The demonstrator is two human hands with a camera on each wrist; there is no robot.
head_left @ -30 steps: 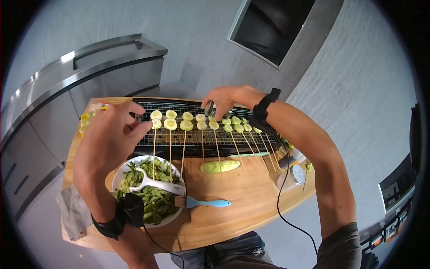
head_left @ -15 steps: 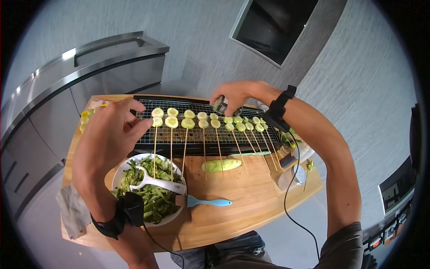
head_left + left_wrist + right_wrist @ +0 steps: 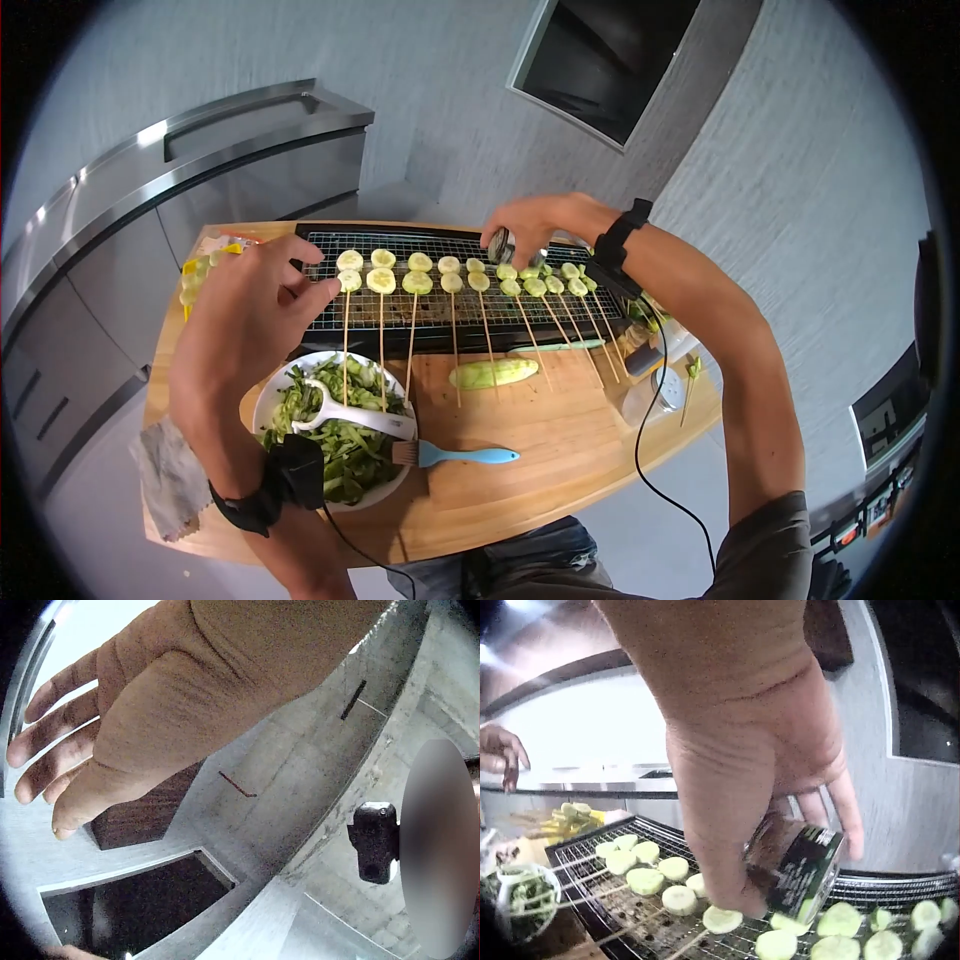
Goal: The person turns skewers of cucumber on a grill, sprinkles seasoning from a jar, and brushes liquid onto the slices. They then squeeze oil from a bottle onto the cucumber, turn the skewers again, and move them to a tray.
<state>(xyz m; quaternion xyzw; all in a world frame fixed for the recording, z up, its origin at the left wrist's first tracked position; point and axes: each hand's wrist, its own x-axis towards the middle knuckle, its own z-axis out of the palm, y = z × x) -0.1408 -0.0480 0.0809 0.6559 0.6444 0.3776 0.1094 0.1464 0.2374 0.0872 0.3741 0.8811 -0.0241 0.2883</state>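
Note:
My right hand [image 3: 540, 225] grips a small spice jar [image 3: 802, 870] with a dark printed label, holding it tilted over the skewers. Skewered cucumber slices [image 3: 381, 281], two or so to a stick, lie in a row across the wire grill [image 3: 330, 320]. The jar is above the right half of that row, close over the slices. At the grill's left end hovers my left hand [image 3: 240, 325], fingers loosely bent and holding nothing, thumb beside the leftmost skewer. The left wrist view shows this hand [image 3: 142, 727] with its fingers spread slightly.
Below the grill are a bowl [image 3: 262, 400] of cucumber peelings with a white peeler [image 3: 365, 417] on top, a blue-handled brush [image 3: 470, 456] and a cucumber piece [image 3: 493, 374]. A shaker [image 3: 664, 388] stands at the right. A cloth [image 3: 170, 480] hangs at the table's left edge.
My right hand has moved to the right along the row with the jar, uncovering slices to its left. My left hand has stayed in nearly the same place.

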